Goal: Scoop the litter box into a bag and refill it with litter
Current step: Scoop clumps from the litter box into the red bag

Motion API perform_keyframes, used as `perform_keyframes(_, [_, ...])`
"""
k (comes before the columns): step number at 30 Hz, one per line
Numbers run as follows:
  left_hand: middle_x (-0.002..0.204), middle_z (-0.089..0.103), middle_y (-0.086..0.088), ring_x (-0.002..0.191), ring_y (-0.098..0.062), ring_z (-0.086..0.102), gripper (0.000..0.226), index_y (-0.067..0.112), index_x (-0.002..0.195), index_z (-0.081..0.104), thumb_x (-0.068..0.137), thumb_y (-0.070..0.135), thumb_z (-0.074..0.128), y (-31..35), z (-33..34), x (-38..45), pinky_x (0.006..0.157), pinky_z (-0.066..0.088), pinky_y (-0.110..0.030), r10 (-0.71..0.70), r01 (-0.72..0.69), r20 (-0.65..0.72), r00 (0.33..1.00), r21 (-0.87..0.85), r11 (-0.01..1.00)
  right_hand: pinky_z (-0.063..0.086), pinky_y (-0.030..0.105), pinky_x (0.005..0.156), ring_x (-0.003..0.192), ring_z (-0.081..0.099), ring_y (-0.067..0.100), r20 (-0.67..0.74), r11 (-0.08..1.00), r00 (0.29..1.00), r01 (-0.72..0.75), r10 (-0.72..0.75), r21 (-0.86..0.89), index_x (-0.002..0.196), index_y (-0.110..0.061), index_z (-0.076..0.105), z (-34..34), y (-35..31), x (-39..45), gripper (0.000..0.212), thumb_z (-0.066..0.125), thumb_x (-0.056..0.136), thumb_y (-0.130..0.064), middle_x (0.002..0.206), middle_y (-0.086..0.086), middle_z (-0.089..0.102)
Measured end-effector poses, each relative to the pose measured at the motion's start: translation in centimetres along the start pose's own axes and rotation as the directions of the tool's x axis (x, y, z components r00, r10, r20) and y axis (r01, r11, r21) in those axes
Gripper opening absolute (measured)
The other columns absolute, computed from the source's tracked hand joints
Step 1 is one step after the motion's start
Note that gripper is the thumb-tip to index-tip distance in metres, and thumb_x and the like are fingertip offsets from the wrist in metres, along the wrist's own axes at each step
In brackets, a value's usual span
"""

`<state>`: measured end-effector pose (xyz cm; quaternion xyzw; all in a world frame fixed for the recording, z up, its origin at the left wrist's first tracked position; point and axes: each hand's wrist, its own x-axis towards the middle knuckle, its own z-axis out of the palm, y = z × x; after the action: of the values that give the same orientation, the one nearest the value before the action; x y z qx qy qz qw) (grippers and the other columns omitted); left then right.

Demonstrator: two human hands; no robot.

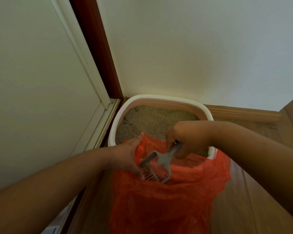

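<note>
Wood floor (243, 208) in wall corner (176, 48); left fingers (139, 139) gripping orange bag (167, 200), right fingers (169, 141) around scoop (161, 163).

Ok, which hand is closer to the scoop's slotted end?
Left. The left hand holds the orange bag open at its rim, right beside the slotted end of the scoop. The right hand grips the handle, at the scoop's other end.

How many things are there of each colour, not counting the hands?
Orange: 1, the crinkly orange plastic bag
Grey: 1, the slotted grey plastic scoop
White: 1, the white-rimmed plastic litter box
Total: 3
</note>
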<state>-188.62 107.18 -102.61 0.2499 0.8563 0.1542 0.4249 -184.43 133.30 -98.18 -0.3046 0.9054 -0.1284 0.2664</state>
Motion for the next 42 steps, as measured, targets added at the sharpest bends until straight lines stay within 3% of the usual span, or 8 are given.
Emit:
perform_keyframes(16, [0.168, 0.011, 0.008, 0.151, -0.020, 0.029, 0.155, 0.042, 0.157, -0.022, 0.060, 0.037, 0.099, -0.3, 0.1, -0.6, 0.112, 0.039, -0.037, 0.013, -0.011, 0.024, 1.000, -0.058, 0.998, 0.056, 0.036, 0.071, 0.080, 0.062, 0.009, -0.019, 0.994, 0.999, -0.038, 0.040, 0.105, 0.101, -0.030, 0.078, -0.7, -0.4, -0.6, 0.019, 0.078, 0.082, -0.034, 0.093, -0.013, 0.065])
perform_keyframes(20, [0.166, 0.020, 0.007, 0.146, -0.019, 0.037, 0.152, 0.045, 0.158, -0.017, 0.060, 0.036, 0.098, -0.7, -0.1, -0.7, 0.112, 0.046, -0.040, 0.009, -0.009, 0.007, 1.000, -0.069, 0.998, 0.052, 0.024, 0.066, 0.076, 0.064, 0.006, -0.056, 0.974, 0.995, -0.070, 0.084, 0.213, 0.098, -0.029, 0.079, -0.9, 0.5, -1.0, 0.017, 0.081, 0.081, -0.032, 0.092, -0.011, 0.069])
perform_keyframes(26, [0.158, 0.036, 0.012, 0.141, -0.016, 0.044, 0.135, 0.040, 0.162, 0.009, 0.059, 0.042, 0.098, -1.4, -0.3, -1.1, 0.111, 0.045, -0.037, -0.024, 0.021, -0.047, 0.999, -0.053, 0.998, 0.045, 0.012, 0.060, 0.066, 0.059, -0.004, -0.091, 0.857, 0.953, -0.217, 0.291, 0.467, 0.096, -0.026, 0.081, -1.7, 3.1, -3.0, 0.017, 0.085, 0.080, -0.023, 0.079, -0.014, 0.074])
perform_keyframes(29, [0.142, 0.053, 0.016, 0.127, -0.010, 0.054, 0.110, 0.043, 0.152, 0.035, 0.062, 0.039, 0.097, -1.7, -0.3, -1.5, 0.102, 0.050, -0.029, 0.000, -0.002, -0.037, 0.999, -0.043, 0.999, 0.053, 0.029, 0.073, 0.079, 0.068, 0.015, -0.197, 0.720, 0.875, -0.216, 0.443, 0.660, 0.092, -0.024, 0.082, -0.9, 4.5, -3.5, 0.016, 0.086, 0.077, -0.023, 0.086, -0.002, 0.078])
perform_keyframes(32, [0.133, 0.056, 0.016, 0.119, -0.008, 0.056, 0.092, 0.040, 0.147, 0.047, 0.068, 0.040, 0.094, -1.7, -0.4, -1.8, 0.098, 0.051, -0.027, -0.015, 0.016, -0.053, 0.998, 0.008, 1.000, 0.053, 0.027, 0.068, 0.083, 0.070, 0.020, -0.299, 0.746, 0.753, -0.358, 0.586, 0.561, 0.092, -0.025, 0.081, 0.7, 5.5, -2.4, 0.015, 0.086, 0.078, -0.028, 0.083, -0.002, 0.076])
perform_keyframes(37, [0.119, 0.064, 0.015, 0.107, -0.004, 0.061, 0.048, 0.041, 0.125, 0.069, 0.080, 0.046, 0.084, -1.7, -0.3, -1.6, 0.094, 0.053, -0.025, 0.036, -0.031, -0.052, 0.998, 0.099, 0.995, 0.055, 0.025, 0.056, 0.069, 0.070, 0.014, -0.262, 0.788, 0.759, -0.492, 0.597, 0.371, 0.092, -0.022, 0.079, 4.1, 6.0, 0.1, 0.016, 0.084, 0.080, -0.032, 0.075, -0.005, 0.073])
perform_keyframes(42, [0.116, 0.061, 0.018, 0.105, 0.000, 0.056, 0.038, 0.039, 0.126, 0.069, 0.089, 0.047, 0.075, -1.9, 0.0, -1.5, 0.093, 0.047, -0.021, 0.047, -0.043, -0.016, 0.999, 0.184, 0.982, 0.051, 0.022, 0.056, 0.065, 0.065, 0.011, -0.273, 0.802, 0.756, -0.534, 0.594, 0.267, 0.090, -0.018, 0.077, 5.9, 6.2, 1.5, 0.012, 0.079, 0.083, -0.028, 0.076, -0.003, 0.071])
